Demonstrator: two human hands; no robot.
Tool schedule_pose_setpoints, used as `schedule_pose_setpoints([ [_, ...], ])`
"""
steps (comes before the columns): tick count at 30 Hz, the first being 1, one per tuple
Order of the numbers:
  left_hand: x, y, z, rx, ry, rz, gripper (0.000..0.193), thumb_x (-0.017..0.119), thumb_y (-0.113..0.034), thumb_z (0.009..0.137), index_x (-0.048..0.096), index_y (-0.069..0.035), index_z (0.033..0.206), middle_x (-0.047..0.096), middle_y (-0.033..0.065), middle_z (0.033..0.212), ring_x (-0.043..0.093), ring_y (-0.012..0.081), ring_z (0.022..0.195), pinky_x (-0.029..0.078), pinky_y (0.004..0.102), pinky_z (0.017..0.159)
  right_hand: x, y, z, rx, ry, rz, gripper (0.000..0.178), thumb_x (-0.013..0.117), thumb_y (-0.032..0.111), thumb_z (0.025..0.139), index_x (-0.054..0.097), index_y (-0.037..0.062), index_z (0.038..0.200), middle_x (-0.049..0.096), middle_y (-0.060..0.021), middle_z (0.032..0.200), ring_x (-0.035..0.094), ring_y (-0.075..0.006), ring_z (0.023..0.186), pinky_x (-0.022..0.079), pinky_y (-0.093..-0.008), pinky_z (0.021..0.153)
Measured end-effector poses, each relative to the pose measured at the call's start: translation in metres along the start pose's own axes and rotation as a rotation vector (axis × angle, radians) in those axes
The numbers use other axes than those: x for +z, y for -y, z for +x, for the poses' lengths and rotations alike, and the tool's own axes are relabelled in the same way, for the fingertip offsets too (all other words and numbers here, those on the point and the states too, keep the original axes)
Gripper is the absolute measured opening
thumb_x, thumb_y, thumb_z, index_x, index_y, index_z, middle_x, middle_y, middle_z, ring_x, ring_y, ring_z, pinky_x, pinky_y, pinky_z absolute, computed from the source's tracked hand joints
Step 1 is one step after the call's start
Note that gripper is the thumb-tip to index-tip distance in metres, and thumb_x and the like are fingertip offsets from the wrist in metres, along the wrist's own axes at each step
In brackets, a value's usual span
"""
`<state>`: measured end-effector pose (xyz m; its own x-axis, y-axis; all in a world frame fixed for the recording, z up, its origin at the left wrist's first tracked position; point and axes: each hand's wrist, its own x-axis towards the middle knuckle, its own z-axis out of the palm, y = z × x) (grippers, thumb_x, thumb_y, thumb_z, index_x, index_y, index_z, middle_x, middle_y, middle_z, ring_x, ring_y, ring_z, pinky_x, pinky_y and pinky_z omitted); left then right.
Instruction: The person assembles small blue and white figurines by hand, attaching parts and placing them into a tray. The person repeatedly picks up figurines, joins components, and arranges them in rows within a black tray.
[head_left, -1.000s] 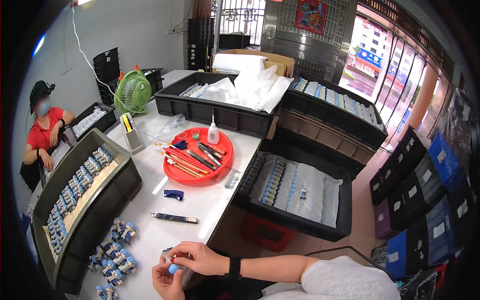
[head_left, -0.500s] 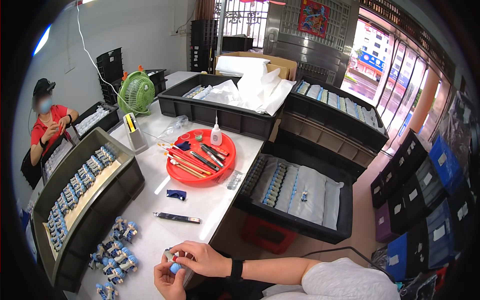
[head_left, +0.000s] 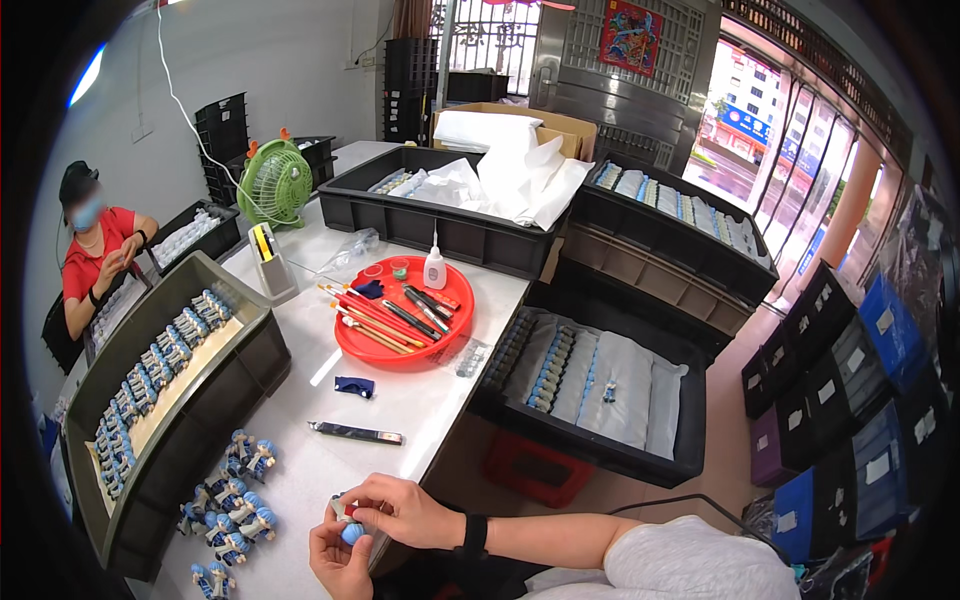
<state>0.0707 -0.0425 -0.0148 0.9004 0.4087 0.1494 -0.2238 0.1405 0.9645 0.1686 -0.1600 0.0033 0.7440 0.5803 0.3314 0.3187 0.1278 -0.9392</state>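
A small figurine [head_left: 352,533] with a rounded blue top is held between my two hands at the table's near edge. My left hand [head_left: 340,562] grips it from below and the left. From the right, my right hand [head_left: 398,510] closes its fingers on its upper part, where a bit of red shows at the fingertips. Much of the figurine is hidden by the fingers. Left of my hands, a loose pile of similar blue-and-white figurines [head_left: 228,512] lies on the white table [head_left: 320,465]. Beyond my hands lies a slim black tool or packet [head_left: 356,433].
A dark crate [head_left: 190,425] with rows of figurines stands left. A red tray [head_left: 395,352] holds brushes, pens and a white bottle [head_left: 434,269]. A small dark blue piece [head_left: 355,386] lies nearby. Right is a black crate [head_left: 690,420]. A co-worker [head_left: 95,250] sits far left.
My hands stay on the figurine, with only a slight shift of the fingers. The co-worker's hands have come closer together, and the head has turned a little.
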Motion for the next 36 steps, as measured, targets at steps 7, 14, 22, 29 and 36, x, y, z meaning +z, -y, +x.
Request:
schedule_pose_setpoints([
  [7,0.003,-0.001,0.001,0.02,0.007,-0.035,0.025,0.058,0.004,0.081,0.049,0.001,0.104,0.054,0.0083,0.098,0.054,0.0134,0.088,0.043,0.0244,0.078,-0.004,0.0,0.0,0.059,-0.019,0.045,0.018,0.059,0.008,0.081,0.06,0.0017,0.098,0.055,-0.0074,0.081,0.054,-0.0131,0.07,0.045,-0.0246,0.063],
  [14,0.004,0.005,0.002,0.089,-0.038,-0.019,0.028,0.056,0.007,0.077,0.047,0.0,0.103,0.053,0.0139,0.107,0.052,0.0139,0.089,0.043,0.0246,0.078,-0.004,0.0,0.001,0.095,-0.034,0.13,0.017,0.059,0.006,0.081,0.059,0.0006,0.098,0.057,-0.0067,0.085,0.055,-0.0114,0.075,0.046,-0.0242,0.068],
  [22,0.0,0.01,0.005,-0.007,-0.01,-0.164,0.029,0.057,0.01,0.077,0.047,0.002,0.102,0.044,0.0186,0.126,0.049,0.017,0.105,0.042,0.029,0.09,-0.012,-0.004,0.001,0.29,-0.181,0.291,0.01,0.058,0.004,0.084,0.061,0.0011,0.093,0.062,-0.0034,0.079,0.052,-0.0042,0.063,0.042,-0.0173,0.055],
  [29,-0.002,0.006,0.003,-0.067,-0.011,-0.208,0.027,0.058,0.007,0.079,0.047,0.001,0.103,0.048,0.0154,0.122,0.05,0.015,0.105,0.043,0.0279,0.09,-0.015,-0.001,0.001,0.274,-0.136,0.246,0.013,0.059,0.004,0.083,0.057,-0.0009,0.095,0.059,-0.0042,0.077,0.054,-0.0076,0.064,0.042,-0.018,0.055],
  [36,0.002,0.007,0.005,-0.046,-0.045,-0.159,0.03,0.059,0.005,0.079,0.046,0.001,0.106,0.054,0.0128,0.112,0.054,0.0126,0.097,0.046,0.0247,0.084,-0.014,0.002,0.003,0.284,-0.136,0.215,0.016,0.061,0.005,0.082,0.054,0.0006,0.095,0.057,-0.0036,0.074,0.054,-0.0082,0.062,0.042,-0.0181,0.053],
])
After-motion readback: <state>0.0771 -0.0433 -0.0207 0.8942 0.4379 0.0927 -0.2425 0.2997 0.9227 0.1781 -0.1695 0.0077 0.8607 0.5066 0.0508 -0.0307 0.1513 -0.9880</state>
